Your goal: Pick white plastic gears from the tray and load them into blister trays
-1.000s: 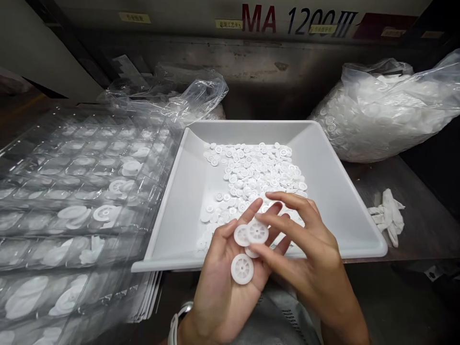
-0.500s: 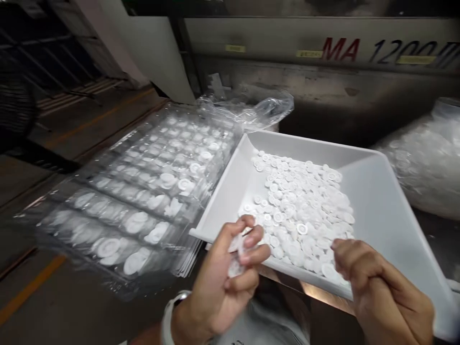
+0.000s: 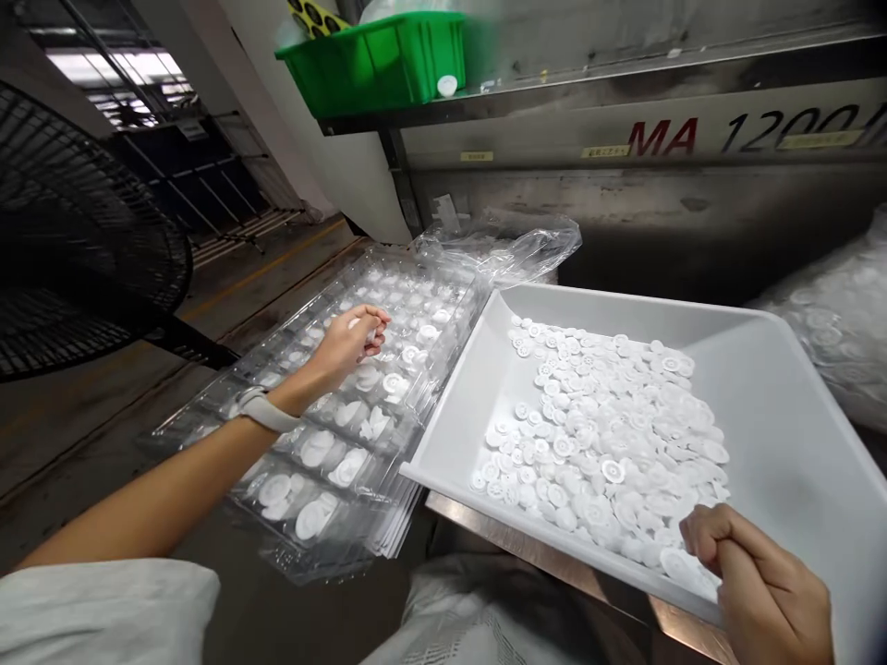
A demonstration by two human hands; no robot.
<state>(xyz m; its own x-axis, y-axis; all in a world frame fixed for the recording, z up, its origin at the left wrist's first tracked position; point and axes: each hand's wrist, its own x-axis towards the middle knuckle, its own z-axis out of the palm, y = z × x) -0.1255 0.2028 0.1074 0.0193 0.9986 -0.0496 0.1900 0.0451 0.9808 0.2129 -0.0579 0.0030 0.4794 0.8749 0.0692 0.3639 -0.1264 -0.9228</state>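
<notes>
My left hand is over the clear plastic compartment tray, its fingers curled around small white plastic discs, a bit of white showing between them. Small groups of white discs lie in the tray's compartments. Several such trays appear stacked beneath. My right hand is closed in a fist above the near right part of the white bin; whatever it may hold is hidden. Beside that fist, a heap of loose white plastic discs covers the bin's floor.
A large black fan stands at the left. On a metal ledge at the back sits a green basket with a single disc by it. Clear plastic bags lie behind the bin, and a filled bag is at the right.
My left hand has moved from the bin's near edge, leftward and away from me, over the tray. My right hand stays closed near the bin's front. The view has tilted up and left.
</notes>
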